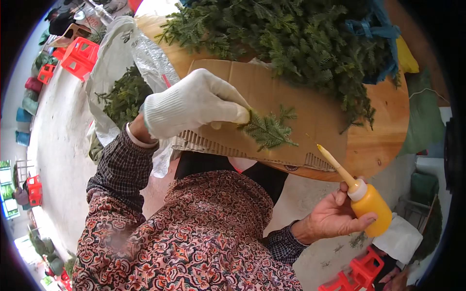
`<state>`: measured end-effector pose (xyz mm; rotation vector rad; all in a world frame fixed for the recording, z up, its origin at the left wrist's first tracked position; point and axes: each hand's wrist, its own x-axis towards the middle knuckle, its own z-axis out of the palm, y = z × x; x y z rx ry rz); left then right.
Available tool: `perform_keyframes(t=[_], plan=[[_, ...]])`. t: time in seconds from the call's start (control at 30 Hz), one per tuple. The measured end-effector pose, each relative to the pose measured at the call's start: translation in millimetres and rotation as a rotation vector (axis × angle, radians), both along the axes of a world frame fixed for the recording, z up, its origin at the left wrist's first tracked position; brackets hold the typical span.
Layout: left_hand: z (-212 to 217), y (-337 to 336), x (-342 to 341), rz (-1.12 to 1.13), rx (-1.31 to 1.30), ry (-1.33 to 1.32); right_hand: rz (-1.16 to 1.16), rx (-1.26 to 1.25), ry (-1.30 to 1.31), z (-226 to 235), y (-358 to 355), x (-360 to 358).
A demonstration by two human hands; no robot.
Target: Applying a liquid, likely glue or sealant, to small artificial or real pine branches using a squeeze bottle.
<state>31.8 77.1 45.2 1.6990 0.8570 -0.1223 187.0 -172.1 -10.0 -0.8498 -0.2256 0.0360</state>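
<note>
White knitted cloth covers the left hand point(191, 103), which wears a glove. Its fingers are pinched together on the stem of a small green fern-like sprig point(269, 130). The sprig lies flat on a brown sheet of corrugated cardboard point(291, 97), near the sheet's front edge. The cardboard rests on a round wooden table point(383, 126) and reaches out past the table's near edge.

The bare right hand point(335, 216) is lower down, off the table, below its near edge. Its fingers are closed around a small orange plastic squeeze bottle point(371, 209) with a white collar and a long pale nozzle point(332, 160). The nozzle tilts up and to the left, and its tip is just in front of the cardboard's front edge, a little to the right of the sprig. It does not touch the sprig.

A big heap of green leafy branches point(301, 39) fills the far side of the table and lies over the back of the cardboard. A clear plastic bag point(121, 63) with more green sprigs hangs by the table's left edge. Red plastic crates point(80, 57) stand on the floor beyond it.
</note>
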Motion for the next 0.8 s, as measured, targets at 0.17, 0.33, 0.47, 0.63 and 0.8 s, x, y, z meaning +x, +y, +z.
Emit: perform_keyframes(t=[0.17, 0.33, 0.47, 0.63, 0.8], plan=[[-37.0, -10.4, -2.7, -0.086, 0.326, -0.388, 0.097, 0.026, -0.006, -2.5, 12.5, -7.1], [-48.0, -16.7, -2.4, -0.160, 0.565, -0.527, -0.087, -0.134, 0.008, 2.2, 31.4, -11.7], [-37.5, -13.7, -10.1, -0.077, 0.510, -0.427, 0.041, -0.273, -0.093, -0.6, 41.2, -8.6], [-28.4, -3.4, -26.1, 0.211, 0.390, -0.336, 0.049, -0.279, -0.077, -9.7, 40.1, -5.2], [-26.6, -0.5, -29.9, 0.167, 0.229, -0.267, -0.112, -0.325, -0.087, -4.3, 43.7, 0.3]])
